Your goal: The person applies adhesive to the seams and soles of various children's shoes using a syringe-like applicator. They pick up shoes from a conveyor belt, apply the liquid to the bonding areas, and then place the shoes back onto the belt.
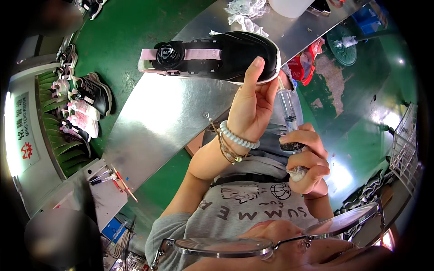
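Note:
My left hand (253, 101) grips a black shoe (242, 56) by its toe end, the thumb laid over the upper and the fingers under the sole edge. The shoe has a pink strap, a round dial near the heel end and a white sole rim. My right hand (309, 158) is wrapped around a clear syringe (287, 106) with a dark band near its lower end. The syringe's thin tip is at the toe's sole edge, close to my left fingertips; whether it touches cannot be made out. Something whitish shows between my right fingers.
A shiny metal table (149, 108) lies under the shoe, with crumpled white paper (246, 20) and a white container (289, 5) at its far end. Several shoes (83, 106) stand on a rack at left. Brushes (122, 183) lie lower left; a red bag (307, 63) is at right.

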Motion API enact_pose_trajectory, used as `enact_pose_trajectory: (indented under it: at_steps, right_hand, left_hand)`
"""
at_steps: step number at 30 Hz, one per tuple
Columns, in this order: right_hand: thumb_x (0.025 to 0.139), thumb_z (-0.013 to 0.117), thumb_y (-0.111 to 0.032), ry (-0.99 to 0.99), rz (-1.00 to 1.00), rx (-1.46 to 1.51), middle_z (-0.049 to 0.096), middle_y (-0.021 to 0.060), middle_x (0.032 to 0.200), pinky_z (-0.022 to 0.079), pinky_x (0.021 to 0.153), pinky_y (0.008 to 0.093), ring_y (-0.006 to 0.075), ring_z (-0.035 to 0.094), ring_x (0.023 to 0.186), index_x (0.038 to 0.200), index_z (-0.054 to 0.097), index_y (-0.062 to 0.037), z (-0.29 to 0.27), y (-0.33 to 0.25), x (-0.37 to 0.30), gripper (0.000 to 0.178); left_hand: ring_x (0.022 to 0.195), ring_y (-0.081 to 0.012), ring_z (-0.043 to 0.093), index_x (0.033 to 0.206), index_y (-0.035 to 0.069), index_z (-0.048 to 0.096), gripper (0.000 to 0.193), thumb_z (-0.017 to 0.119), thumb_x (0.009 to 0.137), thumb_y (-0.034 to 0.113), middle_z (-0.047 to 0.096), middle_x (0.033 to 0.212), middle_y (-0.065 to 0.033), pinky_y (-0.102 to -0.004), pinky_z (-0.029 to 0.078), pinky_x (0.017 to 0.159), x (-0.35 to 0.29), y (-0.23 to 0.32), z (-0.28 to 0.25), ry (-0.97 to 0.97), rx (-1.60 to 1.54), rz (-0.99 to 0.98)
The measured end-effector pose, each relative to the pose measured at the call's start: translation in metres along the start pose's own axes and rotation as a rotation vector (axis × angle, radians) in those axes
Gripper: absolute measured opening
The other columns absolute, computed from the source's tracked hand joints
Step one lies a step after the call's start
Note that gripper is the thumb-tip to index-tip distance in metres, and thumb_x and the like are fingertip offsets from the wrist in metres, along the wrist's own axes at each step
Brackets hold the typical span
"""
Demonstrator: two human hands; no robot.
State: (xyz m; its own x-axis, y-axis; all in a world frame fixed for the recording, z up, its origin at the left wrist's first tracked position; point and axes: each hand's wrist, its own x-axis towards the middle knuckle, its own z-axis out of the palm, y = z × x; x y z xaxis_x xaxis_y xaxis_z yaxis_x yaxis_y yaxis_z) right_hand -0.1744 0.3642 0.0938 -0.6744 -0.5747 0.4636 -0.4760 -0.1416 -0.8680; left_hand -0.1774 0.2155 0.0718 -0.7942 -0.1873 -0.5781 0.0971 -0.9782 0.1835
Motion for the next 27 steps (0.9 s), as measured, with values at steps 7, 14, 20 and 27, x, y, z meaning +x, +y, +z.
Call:
enact_pose_trajectory:
  at_steps: [7, 14, 20, 27]
  right_hand:
    - [0.096, 0.012, -0.041, 0.039, 0.056, 0.038, 0.059, 0.0195, 0.091, 0.041, 0.058, 0.0332, 0.0236, 0.049, 0.064, 0.056, 0.05, -0.0036, 0.002, 0.0, -0.009, 0.067]
    - [0.093, 0.005, -0.049, 0.178, 0.018, -0.099, 0.054, 0.0158, 0.091, 0.042, 0.07, 0.0368, 0.0247, 0.052, 0.074, 0.067, 0.05, -0.0066, -0.011, -0.004, 0.006, 0.068]
    - [0.093, 0.016, -0.05, 0.351, -0.009, -0.111, 0.05, 0.0169, 0.095, 0.042, 0.071, 0.0354, 0.024, 0.052, 0.076, 0.076, 0.051, -0.0047, -0.016, 0.023, 0.006, 0.06]
    - [0.074, 0.063, -0.034, 0.23, 0.09, 0.04, 0.048, 0.0163, 0.1, 0.04, 0.075, 0.0333, 0.0226, 0.051, 0.083, 0.083, 0.052, -0.0026, -0.002, 0.048, 0.017, 0.034]
  left_hand:
    - [0.094, -0.0149, 0.057, 0.109, 0.0, 0.053, 0.037, 0.064, 0.082, 0.023, 0.06, 0.103, -0.0093, -0.0195, 0.051, 0.078, -0.002, 0.002, 0.005, 0.038, -0.009, -0.043]
    - [0.086, -0.0154, 0.061, 0.092, 0.001, 0.06, 0.016, 0.065, 0.081, 0.012, 0.063, 0.092, -0.0068, -0.0231, 0.052, 0.082, 0.005, 0.046, -0.013, 0.058, -0.091, -0.046]
    - [0.089, -0.0157, 0.061, 0.102, -0.004, 0.055, 0.031, 0.065, 0.08, 0.017, 0.061, 0.101, -0.0144, -0.0234, 0.053, 0.079, 0.055, 0.219, -0.088, 0.029, 0.072, 0.378]
    - [0.091, -0.0251, 0.058, 0.098, -0.007, 0.047, 0.027, 0.061, 0.08, 0.008, 0.058, 0.097, -0.0146, -0.0305, 0.052, 0.079, -0.011, 0.37, -0.205, 0.48, 0.055, 1.083]
